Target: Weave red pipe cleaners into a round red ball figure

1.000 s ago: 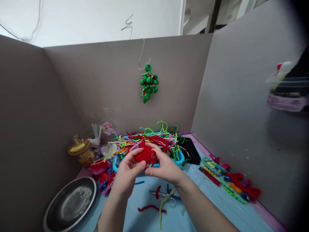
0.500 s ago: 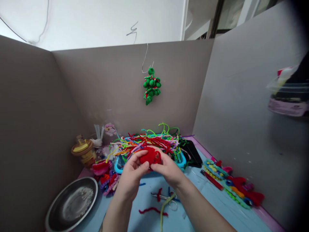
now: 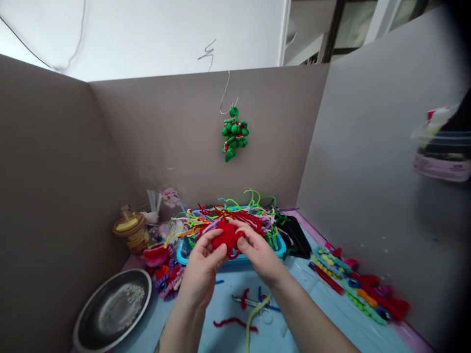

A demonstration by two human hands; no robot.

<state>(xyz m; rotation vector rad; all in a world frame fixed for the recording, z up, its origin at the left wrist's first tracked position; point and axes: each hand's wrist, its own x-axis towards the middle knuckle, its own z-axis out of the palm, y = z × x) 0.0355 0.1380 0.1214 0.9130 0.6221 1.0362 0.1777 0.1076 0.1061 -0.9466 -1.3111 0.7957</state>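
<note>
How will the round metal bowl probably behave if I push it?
The metal bowl looks stiff and, being wide and shallow, will probably slide rather than tip. The small pale pieces inside look loose, so they may shift with a quick push.

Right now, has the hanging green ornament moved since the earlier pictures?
No; the green ornament hangs at the same spot against the grey back panel; the camera view shifted.
</note>
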